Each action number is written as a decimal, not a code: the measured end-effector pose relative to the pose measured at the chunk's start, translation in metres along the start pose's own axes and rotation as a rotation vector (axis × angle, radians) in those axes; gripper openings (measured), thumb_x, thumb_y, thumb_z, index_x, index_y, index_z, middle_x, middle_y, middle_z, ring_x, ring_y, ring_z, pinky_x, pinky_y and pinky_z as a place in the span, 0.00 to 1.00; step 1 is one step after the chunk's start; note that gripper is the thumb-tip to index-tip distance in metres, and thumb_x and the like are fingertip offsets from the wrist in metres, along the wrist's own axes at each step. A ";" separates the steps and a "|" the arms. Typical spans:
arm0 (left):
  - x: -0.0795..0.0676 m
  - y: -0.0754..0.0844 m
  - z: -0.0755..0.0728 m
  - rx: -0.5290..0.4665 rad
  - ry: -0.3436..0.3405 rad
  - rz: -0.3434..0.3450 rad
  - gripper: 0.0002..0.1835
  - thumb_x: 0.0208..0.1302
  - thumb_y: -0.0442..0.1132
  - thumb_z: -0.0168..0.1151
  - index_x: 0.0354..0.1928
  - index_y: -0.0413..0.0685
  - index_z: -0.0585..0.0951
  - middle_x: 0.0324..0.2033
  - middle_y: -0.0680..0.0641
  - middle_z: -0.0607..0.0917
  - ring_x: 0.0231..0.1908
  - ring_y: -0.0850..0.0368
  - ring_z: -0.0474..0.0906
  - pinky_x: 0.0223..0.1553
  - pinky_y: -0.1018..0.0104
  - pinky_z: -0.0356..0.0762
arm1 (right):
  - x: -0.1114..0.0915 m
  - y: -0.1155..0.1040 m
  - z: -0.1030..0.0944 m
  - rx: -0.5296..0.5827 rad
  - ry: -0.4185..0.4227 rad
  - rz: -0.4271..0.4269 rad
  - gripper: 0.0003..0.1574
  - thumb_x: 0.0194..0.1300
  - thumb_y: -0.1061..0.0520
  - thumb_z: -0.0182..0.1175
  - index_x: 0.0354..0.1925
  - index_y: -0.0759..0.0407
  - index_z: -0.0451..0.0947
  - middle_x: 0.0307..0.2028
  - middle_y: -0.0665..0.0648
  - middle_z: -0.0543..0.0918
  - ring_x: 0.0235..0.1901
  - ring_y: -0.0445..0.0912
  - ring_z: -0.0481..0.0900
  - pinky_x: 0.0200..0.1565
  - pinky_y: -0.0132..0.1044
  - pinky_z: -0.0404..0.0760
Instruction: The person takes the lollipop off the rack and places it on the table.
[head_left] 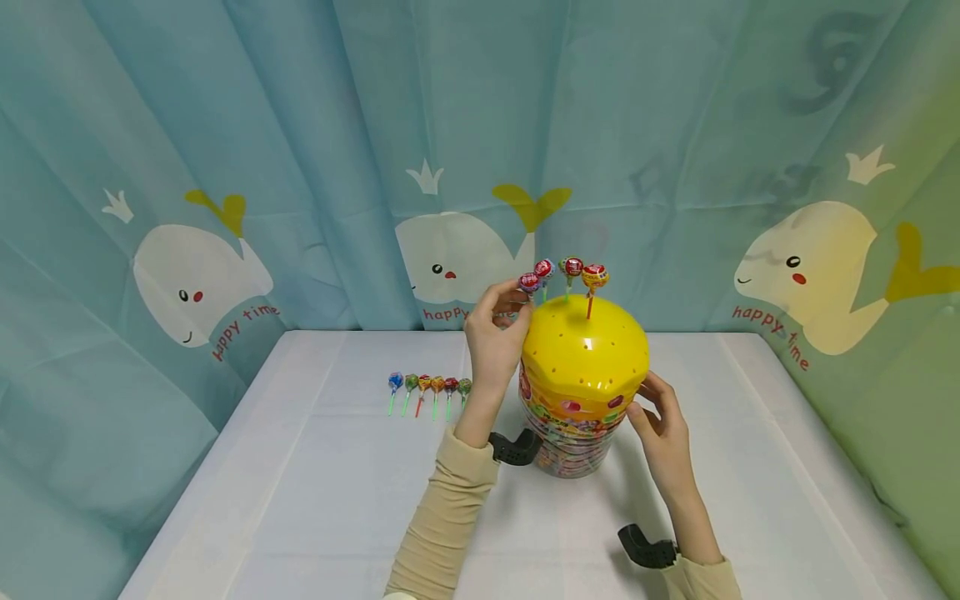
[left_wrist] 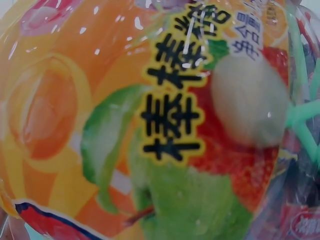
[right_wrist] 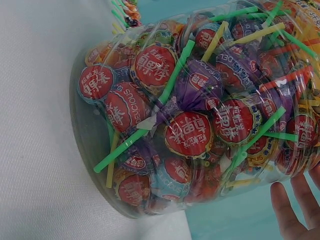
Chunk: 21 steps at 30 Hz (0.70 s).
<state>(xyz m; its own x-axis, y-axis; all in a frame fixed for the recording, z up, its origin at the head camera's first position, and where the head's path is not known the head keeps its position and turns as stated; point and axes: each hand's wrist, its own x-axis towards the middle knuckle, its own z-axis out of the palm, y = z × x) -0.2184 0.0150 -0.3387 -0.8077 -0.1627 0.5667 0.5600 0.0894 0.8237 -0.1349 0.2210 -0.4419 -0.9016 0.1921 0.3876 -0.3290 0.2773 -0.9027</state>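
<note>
A clear plastic jar (head_left: 572, 458) full of wrapped lollipops (right_wrist: 192, 134) stands upright on the table, with a fruit-printed label (left_wrist: 170, 125) around its upper part. Its domed yellow lid (head_left: 600, 350) is dotted with small holes. Beside the lid's far left edge, my left hand (head_left: 495, 343) pinches a purple lollipop (head_left: 529, 282) with the candy end up; the fingers hide most of its stick. A blue-and-red lollipop (head_left: 545, 268), a green-and-red one (head_left: 572, 267) and an orange one (head_left: 596, 276) stand upright in the lid. My right hand (head_left: 666, 433) rests lightly against the jar's right side, fingers spread.
Several lollipops (head_left: 424, 385) lie in a row on the white table (head_left: 330, 492), left of the jar and partly behind the left forearm. A blue-green curtain (head_left: 315, 167) with whale prints hangs behind the table and along its sides.
</note>
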 end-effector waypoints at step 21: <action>0.000 -0.003 -0.008 -0.030 0.093 0.025 0.15 0.61 0.32 0.64 0.50 0.39 0.80 0.39 0.37 0.85 0.37 0.46 0.81 0.35 0.74 0.74 | -0.001 -0.003 0.000 -0.003 -0.005 -0.015 0.30 0.69 0.66 0.51 0.68 0.60 0.61 0.59 0.36 0.68 0.57 0.34 0.68 0.53 0.16 0.69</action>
<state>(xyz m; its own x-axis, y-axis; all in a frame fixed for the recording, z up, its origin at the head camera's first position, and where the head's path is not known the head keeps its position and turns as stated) -0.2184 0.0068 -0.3409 -0.7735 -0.2518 0.5816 0.5861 0.0650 0.8076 -0.1333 0.2200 -0.4396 -0.8978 0.1833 0.4006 -0.3420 0.2831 -0.8960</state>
